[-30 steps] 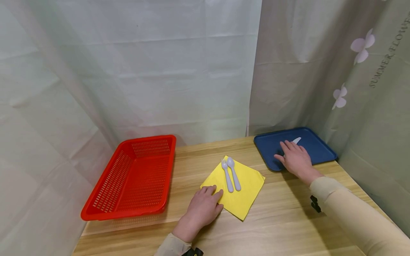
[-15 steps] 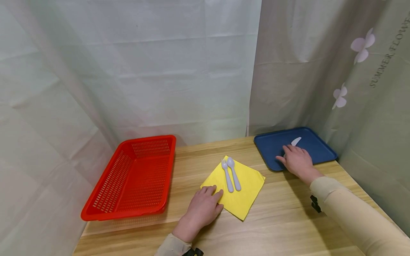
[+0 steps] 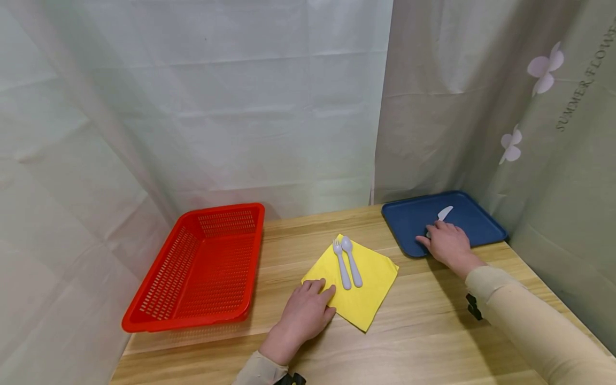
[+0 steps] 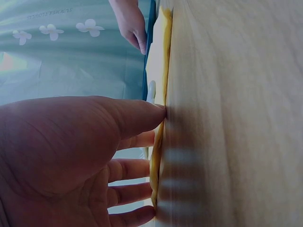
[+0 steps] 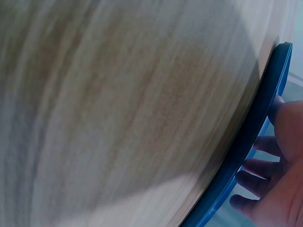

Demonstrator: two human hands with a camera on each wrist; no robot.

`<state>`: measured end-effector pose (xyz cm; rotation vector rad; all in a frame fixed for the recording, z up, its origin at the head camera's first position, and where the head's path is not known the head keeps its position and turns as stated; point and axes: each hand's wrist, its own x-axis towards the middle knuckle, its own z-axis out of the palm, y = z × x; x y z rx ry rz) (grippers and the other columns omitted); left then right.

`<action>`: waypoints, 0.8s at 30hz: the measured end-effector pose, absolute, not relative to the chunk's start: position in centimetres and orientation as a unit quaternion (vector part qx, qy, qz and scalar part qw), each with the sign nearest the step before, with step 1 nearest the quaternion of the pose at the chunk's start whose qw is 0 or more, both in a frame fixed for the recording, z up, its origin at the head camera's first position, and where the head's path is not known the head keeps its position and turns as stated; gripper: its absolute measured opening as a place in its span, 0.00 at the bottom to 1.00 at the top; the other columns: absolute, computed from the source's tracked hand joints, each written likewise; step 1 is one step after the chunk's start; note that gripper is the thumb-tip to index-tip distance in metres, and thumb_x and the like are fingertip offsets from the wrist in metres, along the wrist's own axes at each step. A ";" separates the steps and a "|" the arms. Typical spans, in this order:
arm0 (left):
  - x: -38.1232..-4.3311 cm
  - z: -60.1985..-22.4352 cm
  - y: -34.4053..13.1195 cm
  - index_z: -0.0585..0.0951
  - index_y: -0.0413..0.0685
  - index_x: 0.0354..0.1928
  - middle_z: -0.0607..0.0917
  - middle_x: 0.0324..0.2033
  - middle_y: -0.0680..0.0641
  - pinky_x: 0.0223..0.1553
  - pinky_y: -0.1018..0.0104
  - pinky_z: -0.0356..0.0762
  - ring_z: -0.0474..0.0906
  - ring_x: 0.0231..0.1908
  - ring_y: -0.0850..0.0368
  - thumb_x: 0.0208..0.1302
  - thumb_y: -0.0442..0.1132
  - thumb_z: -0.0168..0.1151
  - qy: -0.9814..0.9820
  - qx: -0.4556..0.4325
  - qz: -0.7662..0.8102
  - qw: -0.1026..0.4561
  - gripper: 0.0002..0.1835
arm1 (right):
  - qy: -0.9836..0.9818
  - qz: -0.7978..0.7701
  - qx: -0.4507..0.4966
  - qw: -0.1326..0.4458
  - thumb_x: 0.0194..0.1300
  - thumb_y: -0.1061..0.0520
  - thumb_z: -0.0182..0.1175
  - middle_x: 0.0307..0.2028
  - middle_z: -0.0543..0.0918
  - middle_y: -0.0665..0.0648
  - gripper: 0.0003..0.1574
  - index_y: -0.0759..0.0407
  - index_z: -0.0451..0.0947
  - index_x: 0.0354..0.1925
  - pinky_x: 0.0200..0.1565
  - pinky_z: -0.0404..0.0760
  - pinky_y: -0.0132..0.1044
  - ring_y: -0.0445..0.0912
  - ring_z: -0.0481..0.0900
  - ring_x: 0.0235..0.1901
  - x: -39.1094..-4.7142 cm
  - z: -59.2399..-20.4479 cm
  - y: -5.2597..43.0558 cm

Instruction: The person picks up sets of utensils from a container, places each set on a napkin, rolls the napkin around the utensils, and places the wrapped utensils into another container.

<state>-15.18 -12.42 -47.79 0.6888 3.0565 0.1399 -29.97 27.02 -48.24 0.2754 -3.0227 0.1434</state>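
We find a white knife (image 3: 445, 213) on the blue tray (image 3: 471, 219), blade exposed and angled toward the far right, handle mostly covered. We record a yellow napkin (image 3: 370, 278) flat on the wooden table (image 3: 418, 326), set cornerwise, one edge partly covered.

Basket (image 3: 253, 262) blocks L, gap btwn napkin (image 3: 368, 289)/tray (image 3: 476, 224)

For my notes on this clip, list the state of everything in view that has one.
Red basket: open side up
Yellow napkin: lying flat
Fork: lying on the napkin
Spoon: lying beside the fork
Blue tray: flat, right side up
Knife: over the tray, partly hidden
Left hand: touching the napkin's edge
Right hand: at the knife, grip unclear
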 end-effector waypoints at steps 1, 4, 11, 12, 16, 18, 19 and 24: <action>-15.2 -47.8 -12.4 0.85 0.53 0.72 0.81 0.70 0.42 0.67 0.41 0.78 0.76 0.68 0.41 0.78 0.51 0.69 0.975 0.219 0.045 0.003 0.26 | -0.994 0.046 0.090 0.051 0.84 0.39 0.59 0.65 0.78 0.78 0.40 0.74 0.77 0.69 0.68 0.72 0.71 0.75 0.75 0.65 -30.0 -48.3 27.1; -15.2 -47.9 -12.4 0.85 0.53 0.72 0.81 0.70 0.42 0.67 0.41 0.78 0.76 0.68 0.41 0.78 0.51 0.69 0.975 0.219 0.045 0.003 0.26 | -0.994 0.044 0.082 0.052 0.84 0.38 0.59 0.64 0.78 0.78 0.40 0.74 0.78 0.68 0.66 0.73 0.72 0.76 0.75 0.63 -30.0 -48.3 27.0; -15.2 -47.9 -12.4 0.85 0.52 0.72 0.81 0.70 0.42 0.67 0.41 0.78 0.76 0.68 0.41 0.78 0.51 0.69 0.974 0.221 0.045 -0.001 0.26 | -0.995 0.045 0.061 0.061 0.84 0.39 0.61 0.53 0.80 0.80 0.37 0.74 0.81 0.62 0.56 0.78 0.71 0.76 0.78 0.50 -29.7 -47.9 26.8; -15.2 -47.9 -12.4 0.85 0.52 0.72 0.81 0.70 0.42 0.67 0.41 0.78 0.76 0.68 0.41 0.78 0.51 0.69 0.974 0.222 0.044 -0.002 0.26 | -0.995 0.043 0.059 0.062 0.84 0.40 0.61 0.51 0.80 0.80 0.36 0.74 0.82 0.61 0.55 0.78 0.71 0.75 0.79 0.48 -29.6 -47.9 26.7; -15.2 -48.0 -12.4 0.85 0.52 0.72 0.82 0.70 0.42 0.66 0.42 0.78 0.76 0.68 0.41 0.78 0.51 0.69 0.974 0.223 0.042 -0.006 0.26 | -0.995 0.038 0.058 0.068 0.84 0.40 0.61 0.47 0.81 0.78 0.34 0.73 0.83 0.58 0.52 0.79 0.71 0.75 0.80 0.46 -29.5 -47.7 26.7; -15.2 -48.0 -12.4 0.85 0.53 0.72 0.82 0.70 0.42 0.66 0.42 0.78 0.76 0.68 0.41 0.78 0.51 0.69 0.974 0.223 0.041 -0.007 0.26 | -0.995 0.038 0.058 0.071 0.83 0.40 0.61 0.46 0.81 0.78 0.33 0.72 0.83 0.56 0.51 0.79 0.70 0.75 0.80 0.45 -29.5 -47.6 26.8; -15.2 -48.0 -12.4 0.85 0.53 0.72 0.82 0.70 0.42 0.66 0.42 0.79 0.76 0.68 0.41 0.78 0.51 0.69 0.974 0.223 0.040 -0.008 0.26 | -0.995 0.038 0.058 0.072 0.83 0.40 0.61 0.46 0.81 0.77 0.33 0.72 0.83 0.56 0.50 0.79 0.70 0.75 0.80 0.46 -29.4 -47.5 26.8; -15.2 -47.9 -12.5 0.85 0.52 0.72 0.81 0.70 0.42 0.67 0.42 0.78 0.76 0.68 0.41 0.78 0.51 0.69 0.974 0.222 0.041 -0.004 0.26 | -0.994 0.043 0.061 0.075 0.83 0.42 0.63 0.45 0.82 0.77 0.30 0.71 0.84 0.53 0.49 0.79 0.70 0.75 0.81 0.46 -29.4 -47.5 26.9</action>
